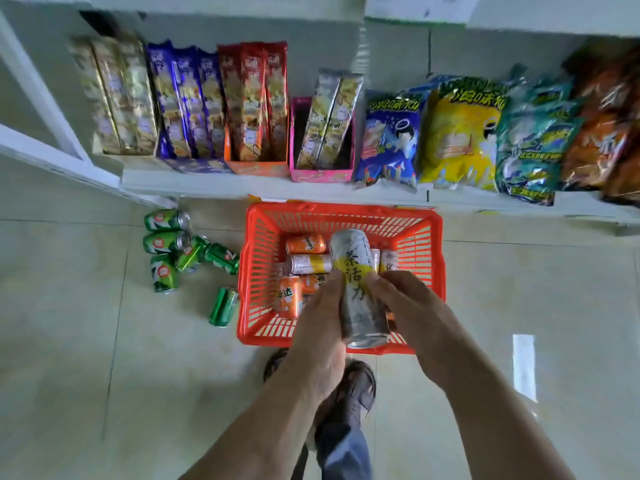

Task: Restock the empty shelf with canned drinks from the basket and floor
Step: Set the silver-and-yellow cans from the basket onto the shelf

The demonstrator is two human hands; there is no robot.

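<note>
1. Pale floor tiles [86,341] meet a white shelf [242,188] stocked along its front edge with snack boxes [256,109] and crisp bags [460,133]; no empty shelf is in view.
2. Both hands clamp one tall silver-and-yellow can [360,289] from opposite sides: left hand [318,327] with fingers wrapped round its left flank, right hand [415,320] with fingertips pinching its right flank. The can is held tilted above the near edge of the basket [433,230], clear of the cans below.
3. Risk, judged: the grip sits mid-body on a smooth wall, so a loosened hand could let the can slide and drop onto the basket's load, denting it.
4. Risk, judged: green cans [166,244] lie on their sides on the floor just left of the basket, one [223,306] near its left wall; they could roll or be kicked by the shoe [356,386] close behind the basket.
5. Basket contents: orange cans [304,244] at the left, a white-and-yellow can [310,264] among them, and pale cans [388,259] toward the far side, all lying flat.
</note>
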